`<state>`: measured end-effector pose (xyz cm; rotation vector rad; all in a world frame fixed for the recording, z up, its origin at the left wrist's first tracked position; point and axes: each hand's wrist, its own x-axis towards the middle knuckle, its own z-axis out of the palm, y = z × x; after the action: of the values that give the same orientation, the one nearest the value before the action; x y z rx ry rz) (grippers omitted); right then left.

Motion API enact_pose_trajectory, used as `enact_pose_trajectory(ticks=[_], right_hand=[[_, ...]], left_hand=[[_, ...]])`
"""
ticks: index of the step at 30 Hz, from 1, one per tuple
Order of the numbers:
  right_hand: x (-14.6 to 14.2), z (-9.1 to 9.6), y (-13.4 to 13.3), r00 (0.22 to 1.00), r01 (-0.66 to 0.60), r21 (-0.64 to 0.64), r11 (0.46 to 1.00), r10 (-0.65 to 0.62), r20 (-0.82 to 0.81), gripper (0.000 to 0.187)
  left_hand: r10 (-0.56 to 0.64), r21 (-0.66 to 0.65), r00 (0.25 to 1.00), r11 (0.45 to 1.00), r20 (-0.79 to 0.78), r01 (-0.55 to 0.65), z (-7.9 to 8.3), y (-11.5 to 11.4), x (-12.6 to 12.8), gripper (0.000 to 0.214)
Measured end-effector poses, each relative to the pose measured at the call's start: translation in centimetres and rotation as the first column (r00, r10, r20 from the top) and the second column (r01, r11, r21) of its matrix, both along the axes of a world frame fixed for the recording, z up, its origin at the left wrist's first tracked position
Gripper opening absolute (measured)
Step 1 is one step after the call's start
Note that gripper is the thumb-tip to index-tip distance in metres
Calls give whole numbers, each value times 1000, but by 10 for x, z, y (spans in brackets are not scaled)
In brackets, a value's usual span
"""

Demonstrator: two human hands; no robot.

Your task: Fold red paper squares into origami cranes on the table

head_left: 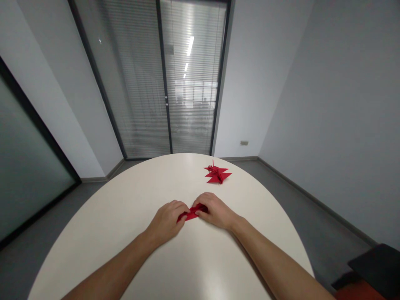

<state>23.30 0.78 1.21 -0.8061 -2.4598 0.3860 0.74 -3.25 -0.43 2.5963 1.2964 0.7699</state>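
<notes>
A small piece of folded red paper (190, 214) lies on the round white table (125, 216), pinned between both hands. My left hand (167, 218) is curled with its fingertips pressing the paper's left end. My right hand (212, 211) is curled over the paper's right end, fingers pressed down on it. Most of the paper is hidden under the fingers. Farther back on the table sit finished red paper cranes (218, 173), apart from both hands.
The table's far edge curves toward a glass door with closed blinds (168, 83). Grey floor surrounds the table. A dark chair with a red seat (371, 271) stands at the lower right. A glass wall (25, 166) runs along the left.
</notes>
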Motion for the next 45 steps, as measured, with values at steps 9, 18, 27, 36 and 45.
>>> enact_pose_trajectory(ticks=[9,18,27,36,45], right_hand=[[-3,-6,0,1000,5,-23,1000,-5,9,13],[-5,-3,-5,995,82,-46,996,-79,65,17],[0,1,-8,995,63,-65,996,-58,76,28],[0,2,-10,992,60,-29,998,-56,111,41],[-3,6,-11,999,-17,26,1000,16,37,32]], left_hand=[[46,-31,999,998,-29,-47,4,-3,3,18],[133,-11,987,991,-93,-134,4,0,3,16],[185,8,976,983,-111,-186,2,0,1,18],[215,-2,974,976,-64,-216,2,1,2,18],[197,-25,975,980,104,-195,-2,2,2,23]])
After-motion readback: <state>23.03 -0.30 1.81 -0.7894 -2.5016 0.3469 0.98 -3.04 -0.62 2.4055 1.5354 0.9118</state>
